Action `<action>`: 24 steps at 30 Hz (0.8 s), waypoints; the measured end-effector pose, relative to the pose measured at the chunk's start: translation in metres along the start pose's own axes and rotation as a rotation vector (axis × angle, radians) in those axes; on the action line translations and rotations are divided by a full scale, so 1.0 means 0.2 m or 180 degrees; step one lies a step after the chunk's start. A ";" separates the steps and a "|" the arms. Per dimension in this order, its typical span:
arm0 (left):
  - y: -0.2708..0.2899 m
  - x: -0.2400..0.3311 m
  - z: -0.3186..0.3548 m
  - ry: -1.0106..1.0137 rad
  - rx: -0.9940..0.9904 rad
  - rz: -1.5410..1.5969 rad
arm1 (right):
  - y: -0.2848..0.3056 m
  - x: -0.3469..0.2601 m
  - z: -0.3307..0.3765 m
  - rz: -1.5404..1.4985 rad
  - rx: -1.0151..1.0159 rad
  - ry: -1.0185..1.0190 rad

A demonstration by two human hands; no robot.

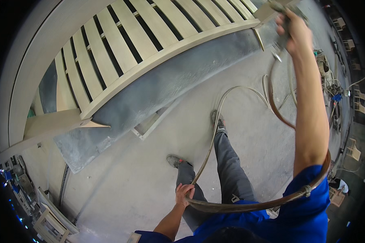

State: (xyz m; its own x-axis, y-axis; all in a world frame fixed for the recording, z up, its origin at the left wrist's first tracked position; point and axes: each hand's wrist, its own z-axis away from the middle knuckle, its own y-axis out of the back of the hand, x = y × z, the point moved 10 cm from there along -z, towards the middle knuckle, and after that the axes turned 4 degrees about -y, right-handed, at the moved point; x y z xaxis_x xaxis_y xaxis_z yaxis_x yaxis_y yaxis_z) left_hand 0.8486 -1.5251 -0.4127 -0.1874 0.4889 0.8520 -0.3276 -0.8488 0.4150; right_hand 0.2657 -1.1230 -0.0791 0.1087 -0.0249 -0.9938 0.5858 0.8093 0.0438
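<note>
In my right hand (299,34), raised at the far right, is a blurred dark spray gun (287,25) with a metal fitting below it. It is close to the end of a pale wooden slatted bench (162,24). A brown hose (272,95) hangs below the gun, and a thicker stretch passes across my body. My left hand (184,194), low in front of my left leg, is closed around the hose (202,168), where a thinner pale loop rises toward the right.
The bench stands over a grey sheet (150,97) on the floor. A pale frame (148,128) lies partly under the sheet. Coiled hoses and cords (328,77) lie at the right. Wooden pieces (50,227) stand at the lower left, and chair-like frames (353,150) line the far right.
</note>
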 end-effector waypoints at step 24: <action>0.06 -0.11 0.06 0.0124 -0.0006 -0.0066 | -0.01 -0.03 0.35 0.0377 0.0055 -0.0141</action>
State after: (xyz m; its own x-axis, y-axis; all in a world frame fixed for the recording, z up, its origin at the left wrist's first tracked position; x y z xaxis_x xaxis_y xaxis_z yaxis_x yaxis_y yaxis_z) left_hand 0.8592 -1.5482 -0.4224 -0.2164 0.5138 0.8301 -0.3334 -0.8381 0.4318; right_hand 0.3198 -1.1664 -0.0665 0.2131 0.0440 -0.9760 0.5806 0.7978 0.1627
